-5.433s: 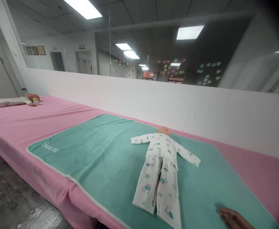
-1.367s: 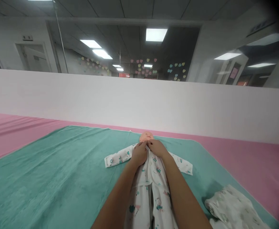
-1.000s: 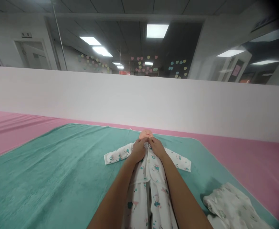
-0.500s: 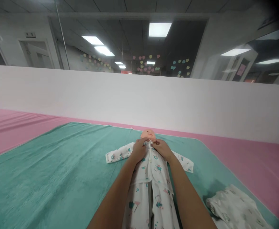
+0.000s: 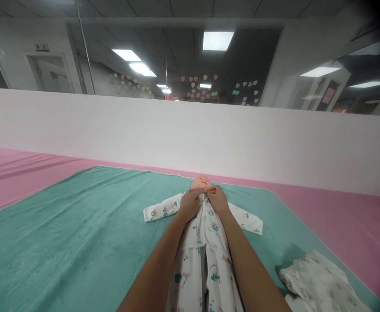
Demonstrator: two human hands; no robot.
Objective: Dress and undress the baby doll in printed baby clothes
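Observation:
A baby doll (image 5: 200,182) lies on its back, head away from me, in a white printed pajama top (image 5: 204,232) with both sleeves spread out. Matching pajama pants (image 5: 190,281) cover its legs. At the neck, my left hand (image 5: 190,203) has its fingers bent on the top's collar on the left side. My right hand (image 5: 217,199) pinches the collar close beside it, just under the doll's chin. The fingertips of both hands nearly meet. Small buttons run down the top's front. My hands hide most of the collar.
A teal blanket (image 5: 89,242) lies under the doll, over a pink sheet (image 5: 336,216). At the lower right is a crumpled white printed cloth (image 5: 323,281). A white wall panel (image 5: 190,134) rises behind, with glass above it bearing heart-shaped stickers.
My right hand has moved slightly left and up along the collar, closer to my left hand. The top's right sleeve is more exposed. My left hand has barely moved.

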